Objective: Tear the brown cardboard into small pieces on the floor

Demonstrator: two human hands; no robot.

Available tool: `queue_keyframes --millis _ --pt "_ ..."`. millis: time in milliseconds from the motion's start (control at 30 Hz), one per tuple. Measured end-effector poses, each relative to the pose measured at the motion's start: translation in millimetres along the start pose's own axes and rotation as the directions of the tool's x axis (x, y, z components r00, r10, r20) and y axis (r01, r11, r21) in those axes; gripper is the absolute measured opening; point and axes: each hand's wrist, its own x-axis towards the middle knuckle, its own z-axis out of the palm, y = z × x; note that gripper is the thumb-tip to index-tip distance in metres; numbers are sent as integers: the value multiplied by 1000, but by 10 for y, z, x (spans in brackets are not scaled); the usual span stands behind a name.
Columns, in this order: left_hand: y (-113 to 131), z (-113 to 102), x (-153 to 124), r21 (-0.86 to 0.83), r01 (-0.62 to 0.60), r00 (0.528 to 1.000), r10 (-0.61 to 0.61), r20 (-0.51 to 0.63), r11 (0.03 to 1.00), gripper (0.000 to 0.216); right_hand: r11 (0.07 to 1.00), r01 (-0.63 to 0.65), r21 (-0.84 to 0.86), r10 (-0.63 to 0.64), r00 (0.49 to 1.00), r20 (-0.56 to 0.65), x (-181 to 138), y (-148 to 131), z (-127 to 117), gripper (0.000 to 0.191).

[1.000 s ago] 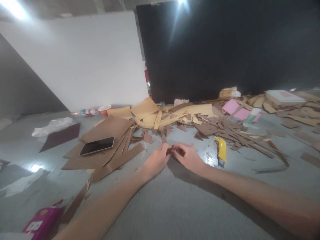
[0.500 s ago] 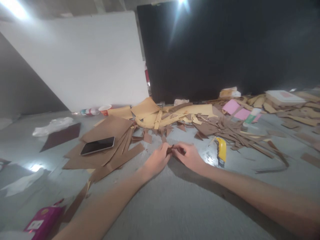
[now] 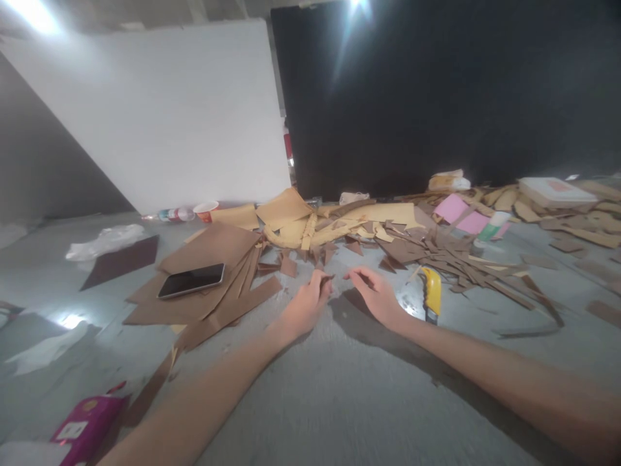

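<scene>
one black smartphone [image 3: 191, 280], one yellow utility knife [image 3: 431, 292], one red paper cup [image 3: 205, 210], one clear plastic bottle [image 3: 171, 214], one magenta carton [image 3: 82, 427], brown cardboard scraps [image 3: 451, 260] beyond counting.

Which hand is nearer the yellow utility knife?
Right. The right hand lies just beside the yellow utility knife, on its left; the left hand, pinching a cardboard scrap, is farther left.

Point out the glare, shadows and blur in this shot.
Head view: a ceiling lamp flares down the black board; floor glare whitens the spot beside the yellow knife; the right hand casts a soft shadow toward the left hand, which pinches a cardboard scrap; both forearms blur near the bottom edge.
</scene>
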Motion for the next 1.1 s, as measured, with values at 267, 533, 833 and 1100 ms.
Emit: queue_keyframes --millis 267,533,833,1100 --pt "-2 -49 15 -70 -39 998 42 43 997 40 992 117 -43 -112 988 104 -30 -77 9 28" --pt "-18 -39 -23 -22 -27 999 27 25 999 40 991 124 -40 -120 988 92 -34 -99 9 27" --pt "2 -51 -53 19 -5 997 4 72 1000 39 996 94 -9 -91 980 175 -15 -86 27 28" --pt "-20 -29 -104 119 -64 990 48 130 991 38 990 6 138 -46 956 291 2 -94 -7 40"
